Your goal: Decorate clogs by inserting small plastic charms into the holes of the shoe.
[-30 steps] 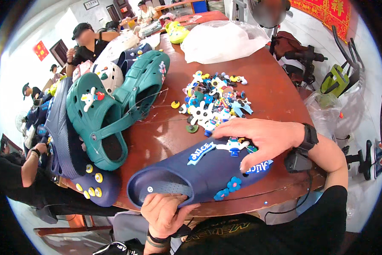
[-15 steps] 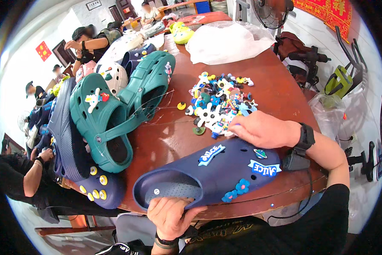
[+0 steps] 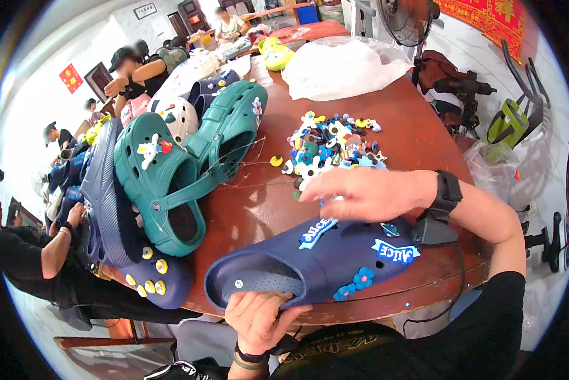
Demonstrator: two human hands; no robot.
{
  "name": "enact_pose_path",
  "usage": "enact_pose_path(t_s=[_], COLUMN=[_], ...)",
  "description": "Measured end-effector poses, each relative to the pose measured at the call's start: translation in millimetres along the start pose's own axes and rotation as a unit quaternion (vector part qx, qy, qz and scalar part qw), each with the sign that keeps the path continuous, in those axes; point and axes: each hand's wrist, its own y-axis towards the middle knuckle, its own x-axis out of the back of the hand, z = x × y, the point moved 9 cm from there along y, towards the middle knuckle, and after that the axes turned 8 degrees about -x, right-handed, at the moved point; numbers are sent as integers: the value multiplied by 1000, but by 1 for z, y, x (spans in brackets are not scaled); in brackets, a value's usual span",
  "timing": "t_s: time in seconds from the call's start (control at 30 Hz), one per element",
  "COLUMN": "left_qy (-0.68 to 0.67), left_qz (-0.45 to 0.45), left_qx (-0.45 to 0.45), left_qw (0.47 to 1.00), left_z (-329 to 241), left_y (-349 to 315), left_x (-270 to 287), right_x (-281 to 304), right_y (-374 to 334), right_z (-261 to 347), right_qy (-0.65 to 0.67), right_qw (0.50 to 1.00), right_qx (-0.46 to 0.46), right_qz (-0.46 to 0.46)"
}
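Observation:
A navy clog [image 3: 335, 253] lies on its side along the table's near edge, toe to the right. Blue-and-white banner charms, a planet charm and blue flower charms sit on its upper. My left hand [image 3: 259, 320] grips the rim of its foot opening, fingers inside and thumb outside. My right hand [image 3: 367, 195] is just above the clog, at the near side of a pile of shoe charms [image 3: 335, 142]. Its fingers reach left, apart, with a blue-and-white bit showing between them; I cannot tell whether they touch it. The hand hides part of the pile.
Left of the clog lie green clogs [image 3: 161, 190] joined by a thread, and a navy clog with yellow-and-white charms [image 3: 164, 288]. A white plastic bag [image 3: 341, 69] and a lime clog [image 3: 275, 54] are farther back. A fan [image 3: 405, 22] stands behind. Other people work at left.
My right hand has moved left along the near side of the charm pile, its fingers reaching farther out. My left hand keeps its hold on the navy clog. The view has shifted slightly.

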Motion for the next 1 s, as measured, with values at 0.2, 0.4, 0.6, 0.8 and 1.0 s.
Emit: enact_pose_path(t_s=[0.2, 0.4, 0.6, 0.8, 1.0], left_qy=[1, -9, -10, 1, 34], left_qz=[-8, 3, -12, -29, -65], left_qx=[4, 15, 19, 27, 48], left_qw=[1000, 1000, 1000, 999, 996], left_z=[1, 5, 5, 3, 3], left_y=[-1, -8, -4, -2, -2], left_x=[1, -3, 0, -1, -1], right_x=[-24, -19, -21, 14, 52], right_y=[0, -5, -7, -15, -30], right_z=[12, 9, -9, -37, -9], right_qy=[18, 52, 136, 160, -214], right_qw=[984, 993, 983, 974, 959], right_qx=[100, 70, -73, -136, -27], right_qz=[144, 84, 98, -86, -185])
